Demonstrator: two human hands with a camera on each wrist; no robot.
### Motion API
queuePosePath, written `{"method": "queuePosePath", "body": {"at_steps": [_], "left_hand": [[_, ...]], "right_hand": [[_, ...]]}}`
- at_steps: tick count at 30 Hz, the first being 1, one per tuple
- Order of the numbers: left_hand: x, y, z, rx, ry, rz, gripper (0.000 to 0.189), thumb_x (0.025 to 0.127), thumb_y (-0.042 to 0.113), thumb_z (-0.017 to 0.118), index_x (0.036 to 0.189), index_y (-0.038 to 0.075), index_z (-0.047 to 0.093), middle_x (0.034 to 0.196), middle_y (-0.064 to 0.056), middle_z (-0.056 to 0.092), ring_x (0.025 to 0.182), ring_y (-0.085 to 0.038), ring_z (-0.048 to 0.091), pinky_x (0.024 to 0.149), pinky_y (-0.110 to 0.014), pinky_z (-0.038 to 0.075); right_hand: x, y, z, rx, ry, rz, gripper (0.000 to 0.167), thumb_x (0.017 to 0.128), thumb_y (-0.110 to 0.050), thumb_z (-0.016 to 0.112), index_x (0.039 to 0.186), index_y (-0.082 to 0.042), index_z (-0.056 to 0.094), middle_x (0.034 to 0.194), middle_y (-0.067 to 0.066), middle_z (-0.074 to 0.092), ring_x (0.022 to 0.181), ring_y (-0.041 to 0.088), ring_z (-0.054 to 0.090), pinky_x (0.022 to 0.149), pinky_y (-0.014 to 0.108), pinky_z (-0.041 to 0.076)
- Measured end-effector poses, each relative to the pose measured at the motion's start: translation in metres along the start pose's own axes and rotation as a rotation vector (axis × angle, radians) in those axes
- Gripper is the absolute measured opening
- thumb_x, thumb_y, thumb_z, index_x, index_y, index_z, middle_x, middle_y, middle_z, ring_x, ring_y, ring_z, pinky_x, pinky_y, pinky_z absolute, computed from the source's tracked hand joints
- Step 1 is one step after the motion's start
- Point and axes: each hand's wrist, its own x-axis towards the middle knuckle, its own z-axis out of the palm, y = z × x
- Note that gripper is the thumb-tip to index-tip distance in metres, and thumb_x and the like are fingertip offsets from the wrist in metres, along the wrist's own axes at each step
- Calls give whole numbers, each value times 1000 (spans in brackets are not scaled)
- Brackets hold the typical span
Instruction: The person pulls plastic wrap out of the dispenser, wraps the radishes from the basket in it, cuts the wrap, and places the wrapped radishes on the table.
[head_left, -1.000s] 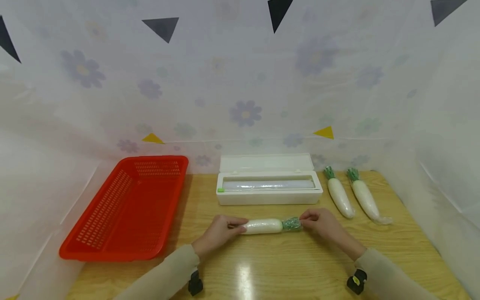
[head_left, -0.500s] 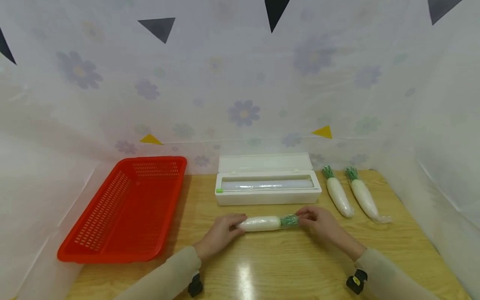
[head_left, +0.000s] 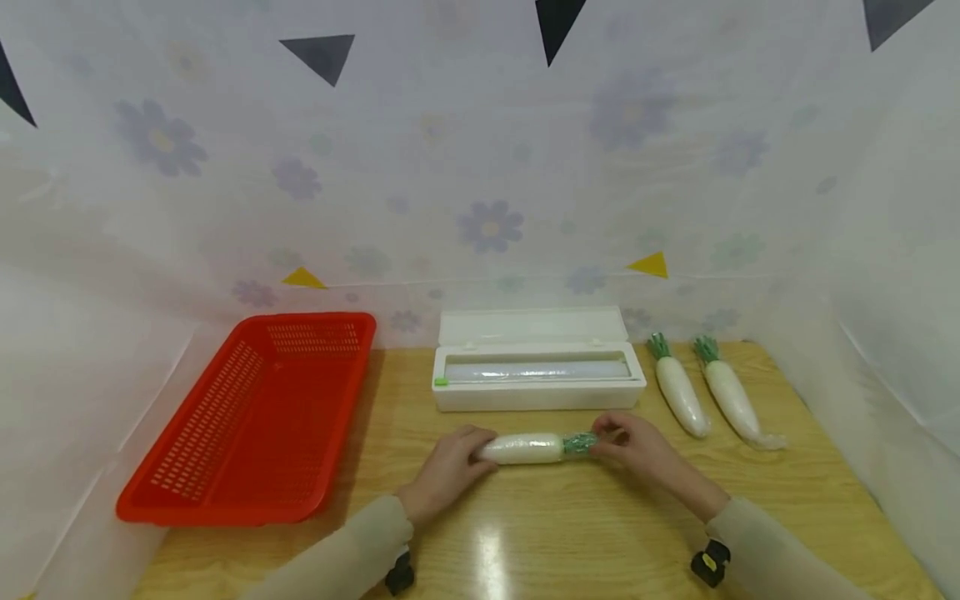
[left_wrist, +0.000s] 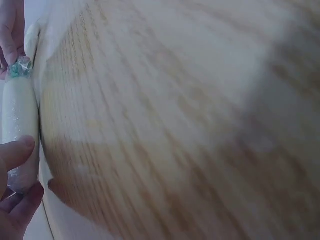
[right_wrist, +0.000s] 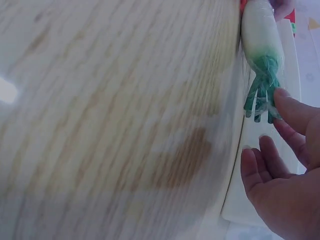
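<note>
A white daikon radish (head_left: 525, 448) wrapped in clear film lies sideways on the wooden table, its green stems (right_wrist: 264, 92) pointing right. My left hand (head_left: 450, 467) grips its tapered left end, thumb on the near side and fingers around the tip, as the left wrist view shows. At the opposite end my right hand (head_left: 633, 446) pinches the film-covered stems between thumb and index finger. The other fingers of that hand are loosely curled beside the stems. Film is bunched around the stems in the right wrist view.
Behind the radish stands a white cling film box (head_left: 538, 395), lid raised, roll inside. A red plastic basket (head_left: 330, 467) is at the left. Two more wrapped radishes, one daikon (head_left: 681, 396) and another daikon (head_left: 731, 400), lie at the right. Patterned curtains (head_left: 487, 150) enclose the table.
My left hand has slid further over the radish's tapered end and closed around it. The radish has shifted slightly left and back. My right hand stays at the stems, its fingers slightly repositioned.
</note>
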Motion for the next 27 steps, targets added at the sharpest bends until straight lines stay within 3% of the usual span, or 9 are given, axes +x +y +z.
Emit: {"method": "queuePosePath", "body": {"at_steps": [6, 14, 22, 27], "left_hand": [[2, 2, 0, 60, -9, 30, 39, 96, 19, 76, 132, 7, 66, 124, -9, 73, 111, -21, 70, 96, -39, 56], [5, 8, 2, -7, -45, -53, 41, 94, 14, 79, 131, 5, 66, 127, -12, 67, 115, -27, 65, 99, -44, 54], [0, 11, 4, 98, -45, -82, 38, 93, 23, 79, 127, 8, 71, 123, -7, 73, 116, -25, 65, 102, -47, 48], [-9, 18, 4, 20, -96, -82, 29, 93, 29, 80, 115, 12, 72, 115, -3, 72, 111, -24, 61, 98, -45, 45]], "right_hand": [[-2, 3, 0, -18, 15, 10, 22, 95, -19, 78, 108, -4, 69, 101, 2, 71, 93, 19, 67, 80, 30, 56], [-3, 5, 0, -27, 45, 13, 22, 96, -19, 77, 109, -3, 69, 96, 0, 70, 88, 12, 65, 77, 29, 55], [-7, -1, -5, -38, 46, -2, 21, 100, -24, 72, 111, -6, 70, 98, -3, 70, 90, 10, 64, 79, 29, 54], [-8, -3, -12, -67, 30, 3, 22, 105, -30, 65, 111, -10, 72, 100, -5, 71, 91, 11, 63, 79, 31, 54]]}}
